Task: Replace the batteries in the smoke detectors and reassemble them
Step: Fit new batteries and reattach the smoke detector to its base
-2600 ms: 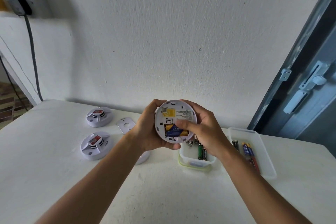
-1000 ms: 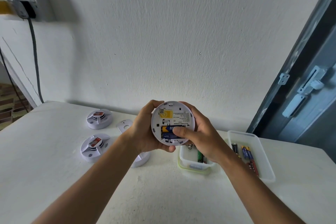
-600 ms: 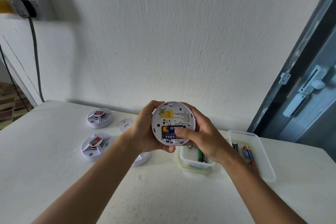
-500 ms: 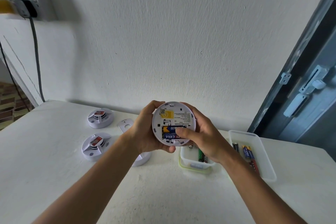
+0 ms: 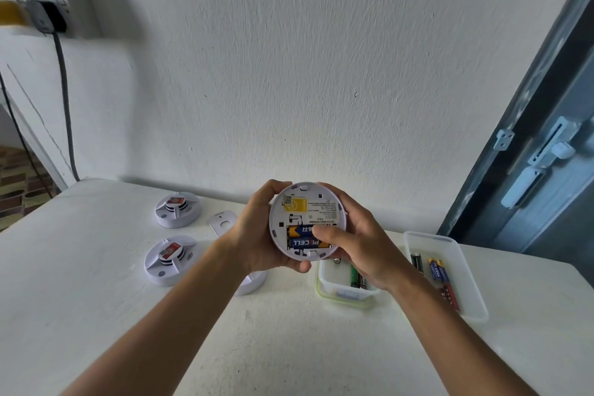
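1. The counter (image 5: 289, 347) spreads under both your hands, white and flat.
2. The long clear tray (image 5: 472, 305) lies to the right of your right hand and holds spare batteries; a smaller tub (image 5: 334, 291) sits just beneath that hand.
3. Two closed detectors (image 5: 167, 259) rest on the counter well left of your left hand.
4. The open smoke detector (image 5: 305, 212) is held up between your hands, back facing you. It looks like light, stiff, smooth plastic, so grip it by the rim and avoid squeezing the thin clips.
5. Your left hand (image 5: 254, 235) is wrapped around the detector's left rim; your right hand (image 5: 356, 241) cups the right edge, thumb pressing into the bay.
6. Two batteries (image 5: 305, 243) lie side by side in the bay; they are slick and small, so push on the ends.
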`<state>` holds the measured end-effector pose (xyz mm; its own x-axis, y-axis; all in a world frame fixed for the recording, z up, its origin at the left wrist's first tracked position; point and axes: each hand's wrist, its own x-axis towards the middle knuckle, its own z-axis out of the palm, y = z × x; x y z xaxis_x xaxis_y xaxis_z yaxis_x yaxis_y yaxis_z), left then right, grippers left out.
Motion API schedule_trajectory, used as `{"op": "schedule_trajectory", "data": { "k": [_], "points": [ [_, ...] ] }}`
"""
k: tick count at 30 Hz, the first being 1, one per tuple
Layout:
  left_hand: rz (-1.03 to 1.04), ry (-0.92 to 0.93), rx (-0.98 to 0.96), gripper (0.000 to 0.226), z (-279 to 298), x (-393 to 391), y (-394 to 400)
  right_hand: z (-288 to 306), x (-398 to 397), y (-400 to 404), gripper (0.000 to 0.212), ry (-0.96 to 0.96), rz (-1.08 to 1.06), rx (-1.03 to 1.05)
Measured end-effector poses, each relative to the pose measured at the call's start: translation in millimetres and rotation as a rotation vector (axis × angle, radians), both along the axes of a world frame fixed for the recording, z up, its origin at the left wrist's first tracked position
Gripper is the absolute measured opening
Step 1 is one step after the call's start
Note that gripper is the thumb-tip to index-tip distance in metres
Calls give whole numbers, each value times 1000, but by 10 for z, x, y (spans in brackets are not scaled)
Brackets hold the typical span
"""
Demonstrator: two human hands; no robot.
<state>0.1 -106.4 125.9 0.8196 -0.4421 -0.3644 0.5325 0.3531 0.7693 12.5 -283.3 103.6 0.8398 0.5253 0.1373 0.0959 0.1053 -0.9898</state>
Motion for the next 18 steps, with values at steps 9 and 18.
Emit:
{"op": "schedule_trajectory", "data": {
  "k": [9, 18],
  "points": [
    [-9, 6, -20, 56, -58, 4, 10, -48, 3, 10, 60, 31, -12, 14],
    [71, 46, -30, 54, -138, -27, 167, -64, 56, 209, 44, 117, -17, -36]
  ]
}}
